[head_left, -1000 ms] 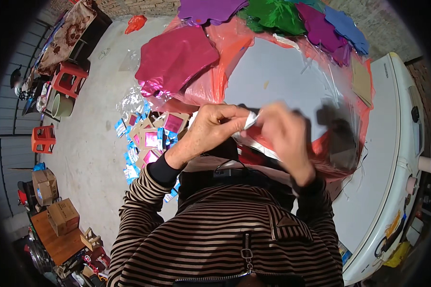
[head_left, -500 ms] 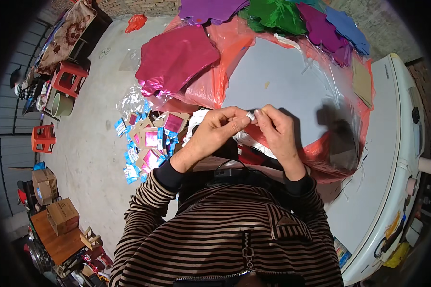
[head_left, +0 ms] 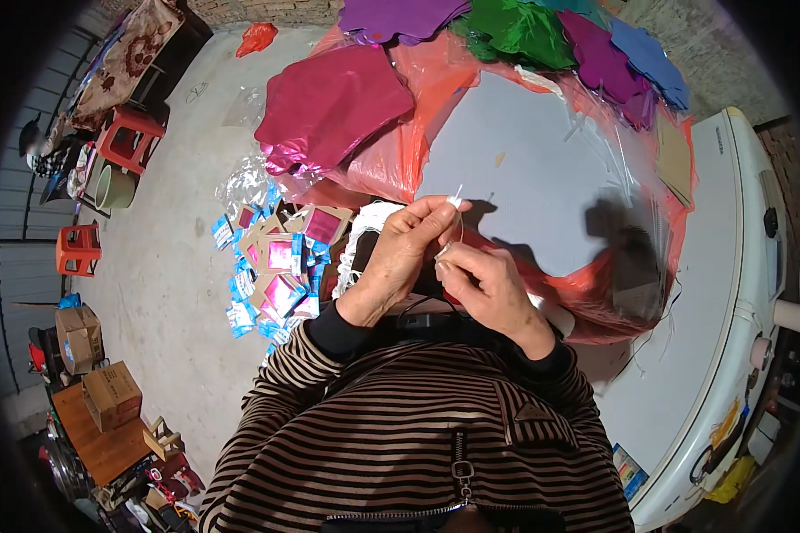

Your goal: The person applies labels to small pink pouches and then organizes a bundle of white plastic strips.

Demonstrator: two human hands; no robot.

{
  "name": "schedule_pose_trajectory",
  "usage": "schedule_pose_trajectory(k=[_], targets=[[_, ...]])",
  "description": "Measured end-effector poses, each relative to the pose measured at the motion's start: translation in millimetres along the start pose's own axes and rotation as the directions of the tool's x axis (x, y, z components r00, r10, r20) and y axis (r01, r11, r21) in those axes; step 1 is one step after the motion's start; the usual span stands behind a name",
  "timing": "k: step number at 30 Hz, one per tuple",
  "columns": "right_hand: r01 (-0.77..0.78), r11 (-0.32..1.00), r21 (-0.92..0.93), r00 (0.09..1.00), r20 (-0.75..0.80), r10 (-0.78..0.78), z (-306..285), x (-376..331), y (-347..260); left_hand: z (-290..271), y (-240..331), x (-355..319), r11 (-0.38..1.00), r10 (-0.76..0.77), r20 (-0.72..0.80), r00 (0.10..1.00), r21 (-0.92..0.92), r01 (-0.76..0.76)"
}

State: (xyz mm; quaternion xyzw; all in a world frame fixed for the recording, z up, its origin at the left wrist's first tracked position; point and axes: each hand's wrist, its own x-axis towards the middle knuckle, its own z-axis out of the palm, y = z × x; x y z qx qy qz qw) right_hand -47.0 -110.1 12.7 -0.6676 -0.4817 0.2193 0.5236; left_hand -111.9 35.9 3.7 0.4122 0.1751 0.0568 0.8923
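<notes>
My left hand (head_left: 402,253) is closed, its thumb and forefinger pinching a small white piece (head_left: 454,201) with a thin tip sticking up. Lower and to the right, my right hand (head_left: 493,289) is also closed, fingertips pressed together. A thin pale strand seems to run from the white piece down to those fingertips; most of it is too fine to make out. Behind the left wrist lies a bundle of white cord (head_left: 369,222), partly hidden. Beyond both hands spreads a pale grey sheet (head_left: 507,160) with scalloped edges, resting on red plastic film (head_left: 436,115).
Shiny magenta sheets (head_left: 333,107) lie at the back left, with purple, green and blue ones (head_left: 520,31) behind. Small cards with pink squares and blue wrappers (head_left: 280,258) are heaped left of my hands. A white appliance (head_left: 684,311) flanks the right. Red stools (head_left: 129,142) stand far left.
My hands were together at the white piece. Now my right hand has drawn down and toward me, while my left still pinches the piece, whose tip now shows upright.
</notes>
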Motion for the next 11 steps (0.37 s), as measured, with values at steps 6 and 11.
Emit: schedule_pose_trajectory(k=[6,11], targets=[[-0.14,0.945,0.295,0.919,-0.317,0.235,-15.3,11.5,9.3,-2.3,4.4,-3.6,0.986,-0.026,0.143,0.989,-0.158,0.048],[-0.036,0.912,0.409,0.968,-0.211,0.133,2.5,15.6,15.1,-4.8,0.5,-0.7,0.985,-0.04,0.159,0.986,-0.159,0.066]])
